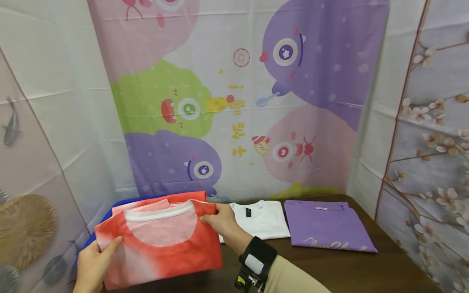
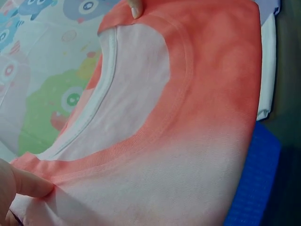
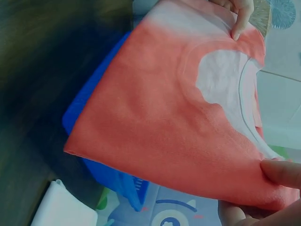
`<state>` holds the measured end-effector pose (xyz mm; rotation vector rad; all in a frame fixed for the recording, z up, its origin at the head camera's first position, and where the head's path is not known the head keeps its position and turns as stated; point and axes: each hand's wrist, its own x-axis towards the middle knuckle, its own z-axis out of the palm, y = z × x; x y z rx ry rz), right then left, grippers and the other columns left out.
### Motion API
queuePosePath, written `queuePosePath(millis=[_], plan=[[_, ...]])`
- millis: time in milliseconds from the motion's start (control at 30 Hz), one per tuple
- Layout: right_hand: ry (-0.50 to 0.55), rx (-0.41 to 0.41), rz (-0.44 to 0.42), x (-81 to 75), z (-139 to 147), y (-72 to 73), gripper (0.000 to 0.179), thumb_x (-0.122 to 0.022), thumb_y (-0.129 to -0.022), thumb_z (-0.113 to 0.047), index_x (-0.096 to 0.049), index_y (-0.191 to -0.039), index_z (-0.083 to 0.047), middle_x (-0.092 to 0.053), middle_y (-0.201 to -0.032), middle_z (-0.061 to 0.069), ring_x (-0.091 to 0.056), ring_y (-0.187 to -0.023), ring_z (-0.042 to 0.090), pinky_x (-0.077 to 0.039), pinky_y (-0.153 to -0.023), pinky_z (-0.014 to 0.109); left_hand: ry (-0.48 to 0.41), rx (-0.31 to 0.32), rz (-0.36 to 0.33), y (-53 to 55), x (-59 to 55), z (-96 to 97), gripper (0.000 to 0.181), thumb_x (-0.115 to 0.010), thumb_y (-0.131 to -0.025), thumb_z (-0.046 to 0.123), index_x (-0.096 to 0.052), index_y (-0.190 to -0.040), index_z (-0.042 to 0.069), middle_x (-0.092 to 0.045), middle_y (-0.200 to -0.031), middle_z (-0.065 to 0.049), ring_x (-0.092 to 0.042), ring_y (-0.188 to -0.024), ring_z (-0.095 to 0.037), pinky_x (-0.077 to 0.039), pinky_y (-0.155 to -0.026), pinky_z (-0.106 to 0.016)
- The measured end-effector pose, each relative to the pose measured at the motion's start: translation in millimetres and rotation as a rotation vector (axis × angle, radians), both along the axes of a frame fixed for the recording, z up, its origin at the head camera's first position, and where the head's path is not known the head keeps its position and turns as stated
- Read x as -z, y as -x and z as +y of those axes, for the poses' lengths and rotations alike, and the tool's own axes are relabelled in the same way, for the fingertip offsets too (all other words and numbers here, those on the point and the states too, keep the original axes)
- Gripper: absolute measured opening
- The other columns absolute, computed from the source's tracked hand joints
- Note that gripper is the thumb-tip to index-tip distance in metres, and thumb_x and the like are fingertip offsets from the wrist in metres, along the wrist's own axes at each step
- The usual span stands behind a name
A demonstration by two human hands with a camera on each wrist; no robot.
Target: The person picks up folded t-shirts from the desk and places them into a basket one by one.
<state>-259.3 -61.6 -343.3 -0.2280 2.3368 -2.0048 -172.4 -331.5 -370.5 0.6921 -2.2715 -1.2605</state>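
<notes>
A red-and-white gradient T-shirt, folded, is held up by its two shoulders with the white-banded collar at the top. My left hand pinches the shoulder on the left, thumb on the front of the cloth. At the opposite shoulder, my right hand grips the fabric between thumb and fingers, as the right wrist view also shows. Behind the shirt is a blue plastic basket, mostly hidden by it. More red and pink cloth shows behind the collar; whether it belongs to the same shirt I cannot tell.
A folded white T-shirt lies on the dark wooden table, right of the held shirt. Farther right is a folded purple T-shirt with pale lettering. A cartoon-print curtain hangs behind the table.
</notes>
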Motion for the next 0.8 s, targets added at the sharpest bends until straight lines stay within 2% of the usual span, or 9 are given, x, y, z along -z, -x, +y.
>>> queuePosePath(millis=[100, 300, 533, 800], plan=[[0.000, -0.004, 0.009, -3.1, -5.4, 3.0, 0.026, -0.070, -0.074, -0.003, -0.070, -0.100, 0.004, -0.072, -0.090, 0.016, -0.063, -0.071, 0.015, -0.057, -0.070, 0.030, 0.011, -0.011, 0.029, 2.2, -1.8, -4.9, 0.045, -0.066, -0.089, 0.027, -0.062, -0.103, -0.015, -0.066, -0.065, -0.005, -0.045, -0.056, -0.005, -0.042, -0.051, -0.025], [0.010, -0.002, 0.003, -8.0, -14.9, 9.4, 0.026, -0.069, -0.075, -0.001, -0.069, -0.100, 0.004, -0.071, -0.093, 0.016, -0.064, -0.074, 0.017, -0.057, -0.072, 0.032, 0.093, -0.042, 0.068, 6.6, -9.6, -12.0, 0.041, -0.067, -0.087, 0.025, -0.063, -0.096, -0.015, -0.062, -0.062, -0.008, -0.040, -0.055, -0.007, -0.037, -0.049, -0.027], [-0.003, 0.014, 0.035, -14.6, -23.9, 15.0, 0.024, -0.071, -0.075, -0.002, -0.069, -0.099, 0.003, -0.071, -0.093, 0.016, -0.064, -0.073, 0.017, -0.057, -0.071, 0.031, 0.098, -0.044, 0.084, 14.3, -20.8, -19.7, 0.041, -0.066, -0.088, 0.025, -0.063, -0.099, -0.015, -0.063, -0.062, -0.007, -0.042, -0.054, -0.005, -0.039, -0.049, -0.024], [-0.003, 0.044, 0.094, -17.0, -35.4, 24.1, 0.022, -0.072, -0.074, -0.003, -0.070, -0.095, 0.003, -0.072, -0.091, 0.015, -0.062, -0.071, 0.015, -0.054, -0.067, 0.026, 0.152, -0.041, 0.094, 23.0, -30.0, -28.8, 0.039, -0.064, -0.089, 0.027, -0.062, -0.093, -0.012, -0.054, -0.057, -0.002, -0.039, -0.056, -0.008, -0.035, -0.050, -0.025]])
